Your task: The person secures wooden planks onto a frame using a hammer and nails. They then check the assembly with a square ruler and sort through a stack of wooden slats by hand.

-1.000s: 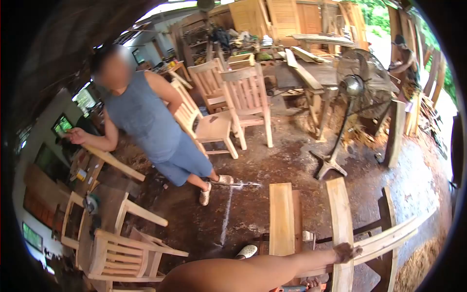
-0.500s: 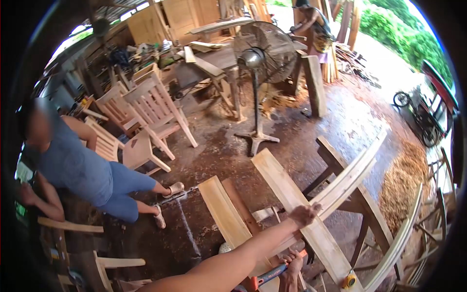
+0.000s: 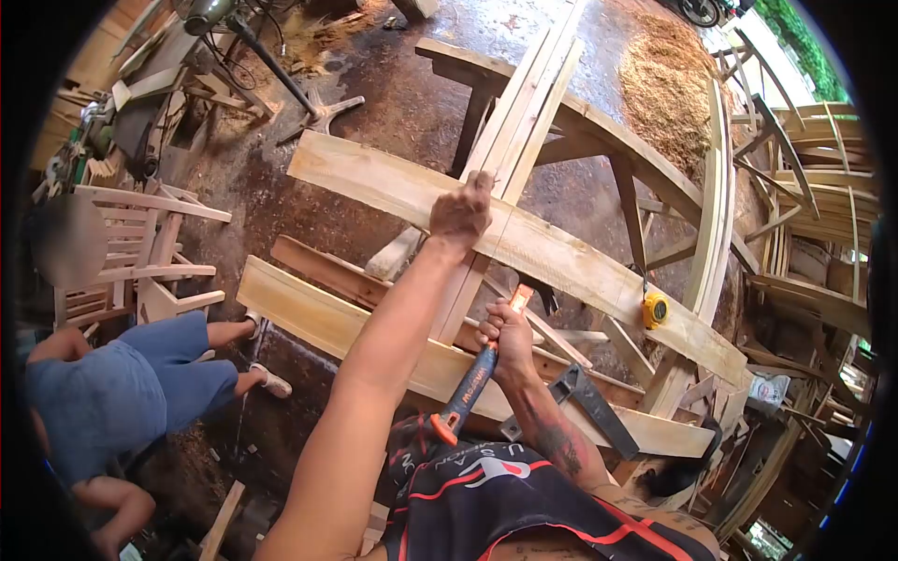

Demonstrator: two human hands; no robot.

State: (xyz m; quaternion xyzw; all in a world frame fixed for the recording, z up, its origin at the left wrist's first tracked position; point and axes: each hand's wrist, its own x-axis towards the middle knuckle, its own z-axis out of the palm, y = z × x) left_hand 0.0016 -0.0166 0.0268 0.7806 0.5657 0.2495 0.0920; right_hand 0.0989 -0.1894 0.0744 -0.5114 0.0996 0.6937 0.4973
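My left hand (image 3: 461, 215) rests on a pale wooden board (image 3: 561, 262) lying across long narrow timbers (image 3: 538, 103). Its fingers are pinched together, with a thin sliver showing at the fingertips, too small to name. Below it, my right hand (image 3: 507, 335) grips a hammer (image 3: 470, 388) high on its blue and orange handle, close to the black head. The hammer's butt end points back toward my torso. A yellow tape measure (image 3: 655, 310) sits on the board's right part, and pencil lines cross the board near my left hand.
A second board (image 3: 309, 313) lies nearer me, with a dark metal square-shaped piece (image 3: 599, 407) by my right forearm. Wooden trestles (image 3: 636, 159) stand beyond. At left are a person in blue (image 3: 112, 393), chairs (image 3: 140, 234) and a fan stand (image 3: 320, 114). Sawdust (image 3: 664, 89) is heaped at the back.
The view has swung right and down, so the boards are now central and the person in blue is lower left. The hammer in my right hand has come fully into view.
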